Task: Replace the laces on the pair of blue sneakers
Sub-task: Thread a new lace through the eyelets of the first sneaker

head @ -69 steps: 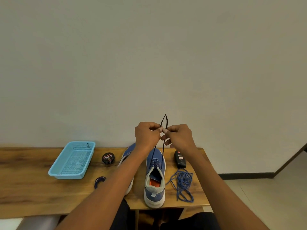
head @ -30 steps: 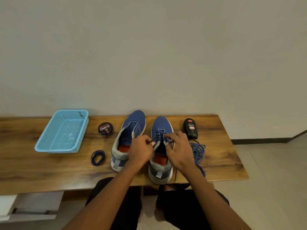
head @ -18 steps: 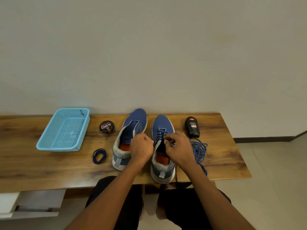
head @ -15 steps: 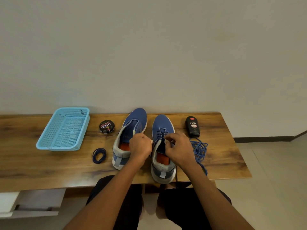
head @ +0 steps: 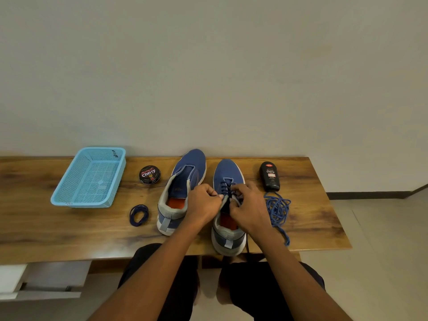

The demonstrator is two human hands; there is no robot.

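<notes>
Two blue sneakers stand side by side on the wooden table [head: 46, 228], toes toward the wall. The left sneaker [head: 183, 181] has no lace in it. The right sneaker [head: 225, 174] carries a dark navy lace [head: 225, 187] through its front eyelets. My left hand [head: 202, 202] pinches the left side of that sneaker's opening, fingers curled. My right hand [head: 249, 209] pinches the lace at the right eyelets. A loose pile of lighter blue laces [head: 278, 209] lies right of the sneaker. A coiled dark lace [head: 138, 215] lies left of the pair.
A light blue plastic basket [head: 90, 178] sits at the table's left. A round polish tin [head: 149, 174] lies behind the coiled lace. A black polish bottle [head: 269, 176] lies at the back right. My knees are under the table's front edge.
Earlier both hands held the lace ends up above the right sneaker. They have come down to its eyelets and now work the lace there. The view tilted down.
</notes>
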